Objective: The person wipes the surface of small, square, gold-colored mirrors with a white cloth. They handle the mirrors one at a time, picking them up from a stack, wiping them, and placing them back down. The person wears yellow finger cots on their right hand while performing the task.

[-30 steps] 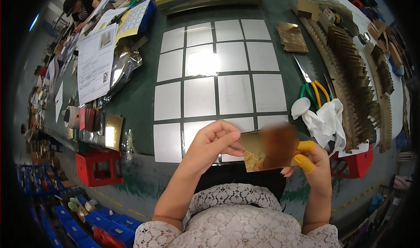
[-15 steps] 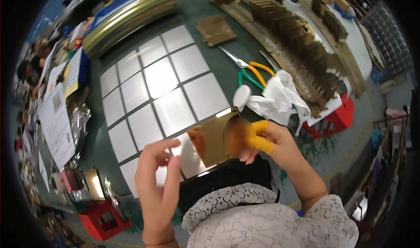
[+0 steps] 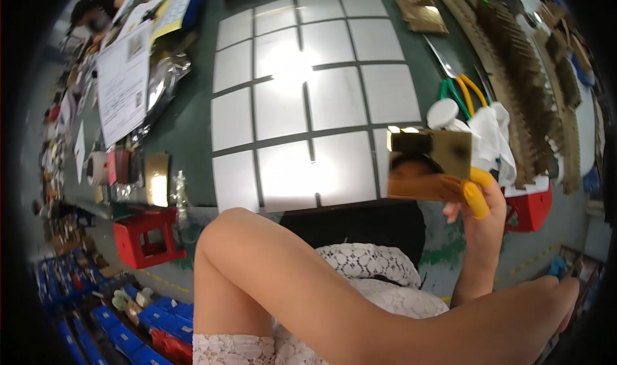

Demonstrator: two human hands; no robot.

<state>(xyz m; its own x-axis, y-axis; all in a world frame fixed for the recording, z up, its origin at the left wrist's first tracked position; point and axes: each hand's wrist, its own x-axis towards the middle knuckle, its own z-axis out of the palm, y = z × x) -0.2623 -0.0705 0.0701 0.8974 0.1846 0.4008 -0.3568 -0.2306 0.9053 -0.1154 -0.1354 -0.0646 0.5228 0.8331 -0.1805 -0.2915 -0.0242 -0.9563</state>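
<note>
My right hand (image 3: 483,196), yellow finger cots on its fingertips, grips a gold mirror-like plate (image 3: 421,182) by its lower right corner. The plate is tilted up and reflects its surroundings; it covers part of the grid's right edge. My left forearm (image 3: 308,268) crosses in front of my body, and my left hand (image 3: 546,301) is low at the far right, away from the plate. Its fingers are mostly hidden or blurred. A grid of shiny pale panels (image 3: 334,101) lies on the dark green table (image 3: 183,117).
Green-and-yellow-handled scissors (image 3: 457,85), a round white pad (image 3: 443,113) and white cloth (image 3: 498,136) lie right of the grid. Beyond them runs a row of brown ridged cardboard (image 3: 514,75). Papers (image 3: 122,85) lie left; red stools (image 3: 146,236) stand below the table edge.
My left hand has swung from over the panels to the far lower right. My right hand has lifted and turned the gold plate. The view has shifted, so the grid appears further right.
</note>
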